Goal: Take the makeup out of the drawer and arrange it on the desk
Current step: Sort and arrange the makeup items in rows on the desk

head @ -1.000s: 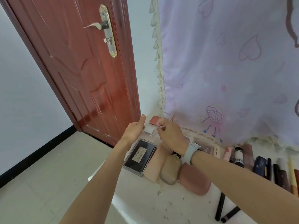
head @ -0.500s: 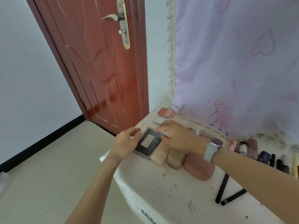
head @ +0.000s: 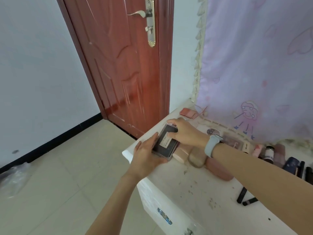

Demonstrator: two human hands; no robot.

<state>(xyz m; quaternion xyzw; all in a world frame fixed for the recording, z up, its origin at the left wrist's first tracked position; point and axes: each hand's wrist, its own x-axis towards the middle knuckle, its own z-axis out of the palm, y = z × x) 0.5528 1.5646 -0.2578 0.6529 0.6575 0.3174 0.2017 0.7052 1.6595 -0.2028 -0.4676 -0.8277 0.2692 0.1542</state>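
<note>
A dark, clear-edged makeup case point(head: 165, 143) is gripped between two hands at the left end of the white desk point(head: 208, 197). The fingers of the right hand point(head: 186, 133) are curled over its far edge and top; those of the left hand point(head: 147, 154) are kept together along its near side, the thumb tucked beneath the corner. The case's underside is hidden, so whether it rests on the desk cannot be told. A pale blue watch point(head: 211, 145) is worn on the right wrist. Three rounded pouches point(head: 196, 159), partly covered by the right arm, are seen beside the case. One pink compact point(head: 188, 112) is seen by the curtain point(head: 254, 65). Two black pencils point(head: 245, 199) are crossed near the front. More tubes and bottles point(head: 277, 154) run off the right edge, uncounted.
</note>
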